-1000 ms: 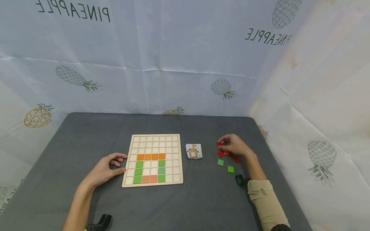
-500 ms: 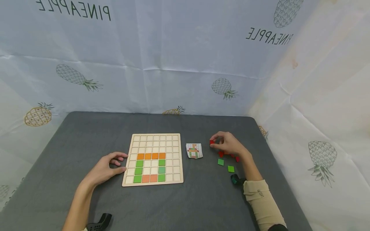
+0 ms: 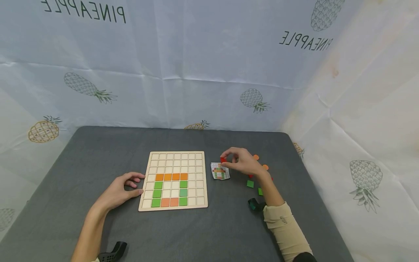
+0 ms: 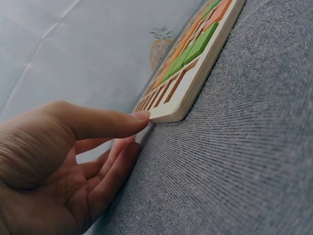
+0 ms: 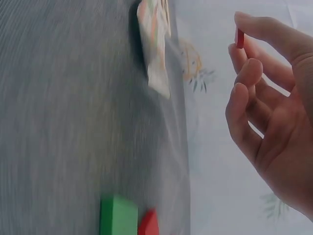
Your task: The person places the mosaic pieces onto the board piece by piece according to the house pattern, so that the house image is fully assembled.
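Piece (image 5: 239,38), red, partly hidden by right grip (image 3: 241,161).

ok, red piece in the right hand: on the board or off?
Off: the right hand pinches the red piece in the air, right of the board.

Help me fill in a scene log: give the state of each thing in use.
Board: flat on the table, partly filled with tiles
Left hand: fingers relaxed, touching the board's edge
Right hand: raised, pinching a red piece
Card: lying printed side up beside the board
Loose green tiles: on the table, one partly covered by the right arm
Round orange pieces: loose on the table
Other red pieces: mostly hidden
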Demonstrator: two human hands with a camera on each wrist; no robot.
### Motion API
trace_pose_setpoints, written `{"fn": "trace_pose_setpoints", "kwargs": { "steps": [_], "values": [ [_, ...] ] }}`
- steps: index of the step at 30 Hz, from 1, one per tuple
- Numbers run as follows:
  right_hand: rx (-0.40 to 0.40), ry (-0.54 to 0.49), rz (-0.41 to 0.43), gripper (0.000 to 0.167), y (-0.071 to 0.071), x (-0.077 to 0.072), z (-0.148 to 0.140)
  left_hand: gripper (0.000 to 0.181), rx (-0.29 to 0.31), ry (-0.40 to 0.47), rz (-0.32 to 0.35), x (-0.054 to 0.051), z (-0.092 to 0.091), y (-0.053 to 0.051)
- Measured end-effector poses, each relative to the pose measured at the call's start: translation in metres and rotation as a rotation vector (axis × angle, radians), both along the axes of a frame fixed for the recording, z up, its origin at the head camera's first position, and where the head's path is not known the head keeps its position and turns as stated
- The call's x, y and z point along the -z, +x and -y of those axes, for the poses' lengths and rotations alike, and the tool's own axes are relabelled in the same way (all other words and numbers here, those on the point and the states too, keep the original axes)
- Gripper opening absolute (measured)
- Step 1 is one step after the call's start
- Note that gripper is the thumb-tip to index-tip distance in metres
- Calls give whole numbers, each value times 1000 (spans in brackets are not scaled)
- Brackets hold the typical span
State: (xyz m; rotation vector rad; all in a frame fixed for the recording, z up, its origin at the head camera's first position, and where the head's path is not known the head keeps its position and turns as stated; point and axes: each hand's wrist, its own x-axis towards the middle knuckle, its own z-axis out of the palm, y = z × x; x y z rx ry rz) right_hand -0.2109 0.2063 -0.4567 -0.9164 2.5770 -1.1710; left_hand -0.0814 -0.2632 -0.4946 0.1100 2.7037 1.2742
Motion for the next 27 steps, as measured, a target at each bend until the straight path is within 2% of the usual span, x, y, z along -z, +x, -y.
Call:
{"fn": "trace_pose_setpoints", "kwargs": {
  "steps": [6, 13, 20, 27],
  "values": [
    [-35, -9, 17, 29, 0, -2, 28, 54, -5, 3, 15, -1, 0, 0],
    [-95, -7, -36, 27, 3, 0, 58, 53, 8, 2, -1, 0, 0, 0],
    [-120, 78, -59, 25, 6, 8, 82, 53, 8, 5, -2, -1, -1, 0],
    [-122, 187, -42, 24, 8, 16, 104, 54, -1, -4, 4, -1, -1, -1]
  ]
}}
